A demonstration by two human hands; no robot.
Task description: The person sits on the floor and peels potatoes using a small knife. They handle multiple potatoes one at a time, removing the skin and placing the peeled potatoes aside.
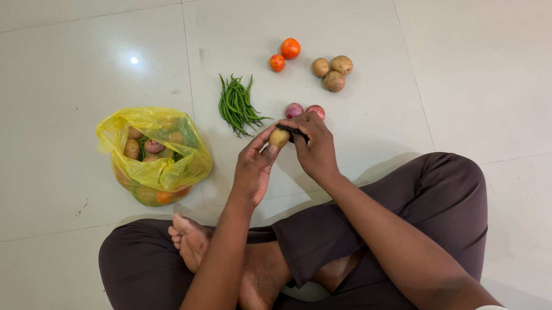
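A small pale potato (pixel 279 136) sits up off the floor, pinched between the fingertips of the left hand (pixel 253 168), just in front of the person's crossed legs (pixel 292 249). The right hand (pixel 316 148) is closed around a dark tool (pixel 291 130), probably a peeler (only a sliver of it shows past the fingers), and its tip lies against the potato's right side, so the two hands nearly meet over it. Right behind the knuckles lie two reddish onions (pixel 304 110) on the tiles, partly hidden by the right hand. To their left, near the potato, a loose bunch of green chillies (pixel 236 105) fans out on the floor. Farther back sit two tomatoes (pixel 284 55), one larger than the other, and beside them a cluster of three brown potatoes (pixel 332 71) touching one another. Well off to the left of the left hand, a crumpled yellow plastic bag (pixel 155 155) lies open with more potatoes, an onion and something green showing at its mouth and something orange showing through its side. Everything rests on a glossy white tiled floor (pixel 500 65), and a bare foot (pixel 192 240) is tucked over the dark trousers.
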